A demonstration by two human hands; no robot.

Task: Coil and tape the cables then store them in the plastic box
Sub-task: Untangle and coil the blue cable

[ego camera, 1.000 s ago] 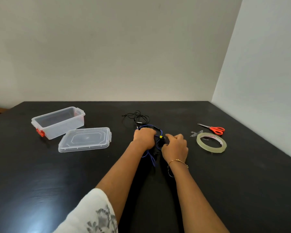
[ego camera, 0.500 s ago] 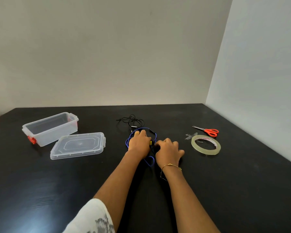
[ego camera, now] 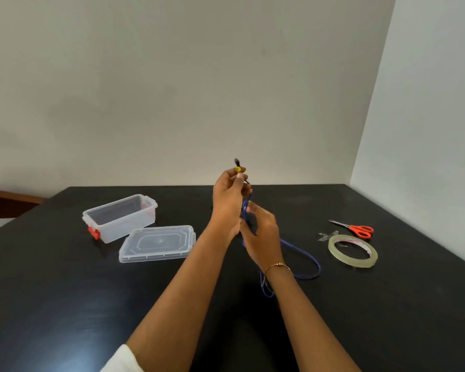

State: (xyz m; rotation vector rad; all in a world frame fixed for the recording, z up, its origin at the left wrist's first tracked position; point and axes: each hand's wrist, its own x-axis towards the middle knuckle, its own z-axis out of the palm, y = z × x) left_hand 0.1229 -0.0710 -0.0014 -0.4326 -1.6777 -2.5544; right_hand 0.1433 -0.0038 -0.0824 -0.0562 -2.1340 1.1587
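My left hand (ego camera: 230,196) is raised above the table and pinches the end of a blue cable (ego camera: 308,257), whose yellow-and-black plug sticks up past my fingers. Just below it, my right hand (ego camera: 262,233) is curled round the same cable. The rest of the cable hangs down and trails in loose loops on the black table (ego camera: 65,304) to the right of my forearm. A clear plastic box (ego camera: 120,217) with red latches stands open at the left, its lid (ego camera: 157,242) lying flat beside it. The black cable seen earlier is hidden behind my hands.
A roll of clear tape (ego camera: 352,251) lies at the right, with cut tape pieces (ego camera: 326,235) stuck to the table and red-handled scissors (ego camera: 356,229) just behind it. White walls close the back and the right side.
Both hands have lifted off the table with the blue cable, the left rising highest. The coil has come undone into long loose loops on the table.
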